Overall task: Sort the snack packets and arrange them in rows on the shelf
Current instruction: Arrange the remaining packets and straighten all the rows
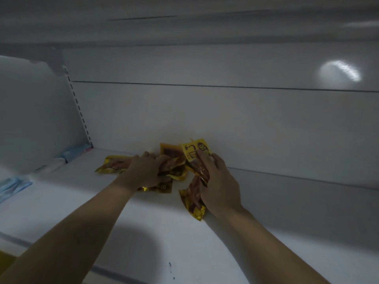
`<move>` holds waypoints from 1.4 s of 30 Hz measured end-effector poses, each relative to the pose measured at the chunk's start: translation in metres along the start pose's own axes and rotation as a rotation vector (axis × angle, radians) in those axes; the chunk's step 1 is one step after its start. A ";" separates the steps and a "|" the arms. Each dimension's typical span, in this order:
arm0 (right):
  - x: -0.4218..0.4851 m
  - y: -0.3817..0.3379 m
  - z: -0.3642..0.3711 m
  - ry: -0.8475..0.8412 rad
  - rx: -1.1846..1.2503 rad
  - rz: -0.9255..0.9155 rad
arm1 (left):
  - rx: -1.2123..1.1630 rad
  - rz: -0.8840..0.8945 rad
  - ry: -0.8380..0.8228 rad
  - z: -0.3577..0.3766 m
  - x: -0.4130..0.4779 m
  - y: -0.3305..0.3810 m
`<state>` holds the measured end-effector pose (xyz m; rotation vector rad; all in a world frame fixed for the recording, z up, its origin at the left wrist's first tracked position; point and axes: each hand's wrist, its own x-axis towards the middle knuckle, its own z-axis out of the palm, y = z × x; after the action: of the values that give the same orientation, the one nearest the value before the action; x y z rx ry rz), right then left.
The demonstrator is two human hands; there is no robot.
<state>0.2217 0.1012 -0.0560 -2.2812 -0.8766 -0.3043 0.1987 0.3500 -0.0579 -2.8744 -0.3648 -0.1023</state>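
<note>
Behind everything, a white back panel (246, 119), crossed by thin horizontal seams, with a glare spot at upper right. Below it, a white shelf (235, 232) across the full width. In the left corner, a slotted post (80, 111).

Far back on the shelf, close against the panel and a little left of centre, a loose heap of yellow packets (174, 167), unsorted, overlapping at odd angles.

At the heap's right side, the right hand (219, 185), fingers curled round a raised packet (194, 152), thumb across its printed face. Holds it tilted up on end. Partly covers a front packet (193, 203) lying flat toward the shelf front.

On the heap's left half, the left hand (143, 171), palm down, fingers bent into the packets. Cannot tell whether gripping or only pressing.

Just left of that hand, a side packet (112, 165), flat, poking out from under it.

Along the left edge, well apart from the heap, pale blue packs (12, 187), blurred.
</note>
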 end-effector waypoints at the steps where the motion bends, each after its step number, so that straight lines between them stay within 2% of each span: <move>1: 0.000 0.000 0.001 0.001 0.002 0.003 | 0.052 -0.001 0.040 -0.001 0.000 0.002; 8: 0.002 0.002 0.001 0.017 0.042 -0.001 | 0.136 0.039 0.223 -0.023 -0.012 0.014; 15: 0.013 0.016 -0.022 0.161 0.208 0.075 | 0.069 0.015 0.338 -0.080 -0.048 0.051; 17: 0.017 0.025 -0.042 0.181 0.254 0.109 | 0.069 0.007 0.362 -0.094 -0.053 0.071; 21: 0.007 0.055 -0.096 0.100 0.191 0.121 | 0.049 0.045 0.417 -0.122 -0.054 0.116; 29: -0.061 0.148 -0.224 0.162 0.201 0.283 | -0.001 0.169 0.480 -0.170 -0.043 0.250; 35: -0.090 0.199 -0.276 0.180 0.198 0.312 | -0.115 0.230 0.346 -0.169 -0.028 0.354; 37: -0.091 0.211 -0.282 0.179 0.169 0.311 | -0.230 0.211 0.203 -0.163 -0.021 0.384; 39: -0.091 0.224 -0.283 0.152 0.107 0.323 | -0.438 0.191 -0.040 -0.151 -0.014 0.406; 41: -0.093 0.238 -0.277 0.039 -0.030 0.328 | -0.592 0.192 -0.230 -0.140 -0.013 0.417; 42: -0.097 0.244 -0.271 -0.019 -0.091 0.345 | -0.595 0.199 -0.248 -0.135 -0.013 0.417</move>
<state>0.3167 -0.2615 -0.0166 -2.4718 -0.4726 -0.1705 0.2866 -0.0787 -0.0243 -3.5053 -0.0940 0.2214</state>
